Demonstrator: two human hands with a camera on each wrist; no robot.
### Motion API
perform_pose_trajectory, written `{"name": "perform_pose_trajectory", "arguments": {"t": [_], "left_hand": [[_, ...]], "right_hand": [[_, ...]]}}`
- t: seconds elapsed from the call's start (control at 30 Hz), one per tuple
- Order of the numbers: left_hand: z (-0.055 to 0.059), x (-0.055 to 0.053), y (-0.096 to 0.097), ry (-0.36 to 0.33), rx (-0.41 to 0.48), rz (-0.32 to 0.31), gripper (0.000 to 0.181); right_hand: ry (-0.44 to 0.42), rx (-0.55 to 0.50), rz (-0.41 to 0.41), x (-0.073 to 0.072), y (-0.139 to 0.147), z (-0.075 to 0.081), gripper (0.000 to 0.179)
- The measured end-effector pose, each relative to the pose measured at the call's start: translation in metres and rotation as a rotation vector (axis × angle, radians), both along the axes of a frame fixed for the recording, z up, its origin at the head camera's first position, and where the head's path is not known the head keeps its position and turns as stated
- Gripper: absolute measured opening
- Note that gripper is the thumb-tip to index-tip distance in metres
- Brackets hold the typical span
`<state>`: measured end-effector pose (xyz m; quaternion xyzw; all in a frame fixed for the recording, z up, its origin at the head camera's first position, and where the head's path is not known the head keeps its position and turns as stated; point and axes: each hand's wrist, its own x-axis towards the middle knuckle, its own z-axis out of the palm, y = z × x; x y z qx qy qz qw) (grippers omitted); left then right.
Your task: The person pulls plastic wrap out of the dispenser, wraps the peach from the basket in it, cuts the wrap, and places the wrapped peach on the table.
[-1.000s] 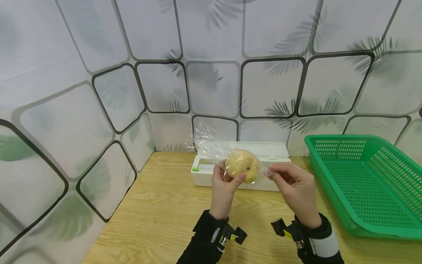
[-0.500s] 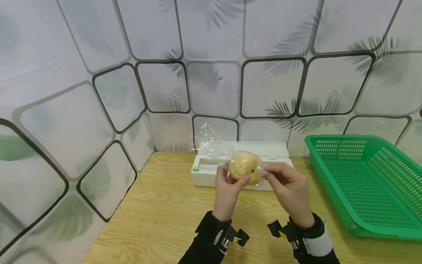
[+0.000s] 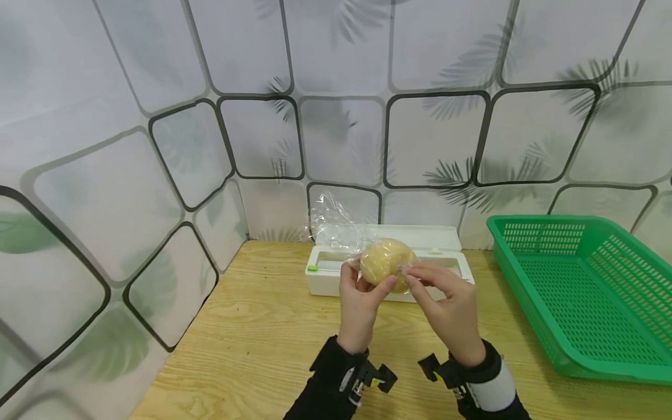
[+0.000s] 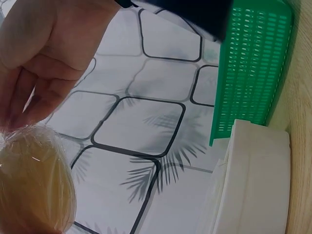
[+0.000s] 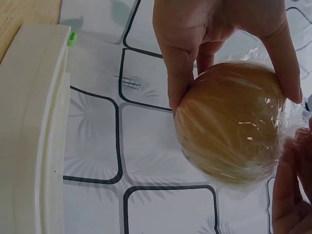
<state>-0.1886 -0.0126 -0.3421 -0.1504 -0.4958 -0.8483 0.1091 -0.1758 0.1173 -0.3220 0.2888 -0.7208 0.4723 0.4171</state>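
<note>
A round yellow pear (image 3: 382,261), wrapped in clear cling film (image 3: 336,227), is held up in front of a white box. My left hand (image 3: 359,309) grips it from the left and below, thumb in front and fingers behind. The right wrist view shows that left hand (image 5: 219,22) spread around the wrapped pear (image 5: 229,122). On the pear's right side, my right hand (image 3: 452,306) pinches the gathered film between thumb and fingertips, close against the fruit. Loose film sticks up beyond the pear on the left. In the left wrist view the right hand (image 4: 48,53) touches the film's edge.
Behind the hands stands the white cling film dispenser (image 3: 322,284), its lid (image 3: 430,236) raised, with a green slider (image 3: 312,268) at its left. A green plastic basket (image 3: 530,309) is at the right on the wooden table (image 3: 236,350). Patterned walls rise behind and left.
My right hand has moved left, bringing the pinched film from beside the pear in against it. The pear has turned slightly, and its dark spot is now covered.
</note>
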Motion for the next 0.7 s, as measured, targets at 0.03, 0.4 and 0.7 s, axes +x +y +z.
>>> {"name": "perform_pose_trajectory", "arguments": {"t": [0.03,0.4,0.7], "left_hand": [[0.0003,0.0002,-0.0001,0.001,0.001,-0.001,0.061],[0.0025,0.0026,0.0007,-0.032,-0.021,-0.044,0.058],[0.0037,0.0032,-0.0002,-0.027,-0.037,-0.044,0.056]], "right_hand": [[0.024,0.009,-0.023,-0.0007,-0.0002,-0.0001,0.019],[0.013,0.013,0.0,-0.004,0.0008,-0.0021,0.032],[0.038,0.02,0.067,-0.0072,0.0027,-0.0061,0.015]]}}
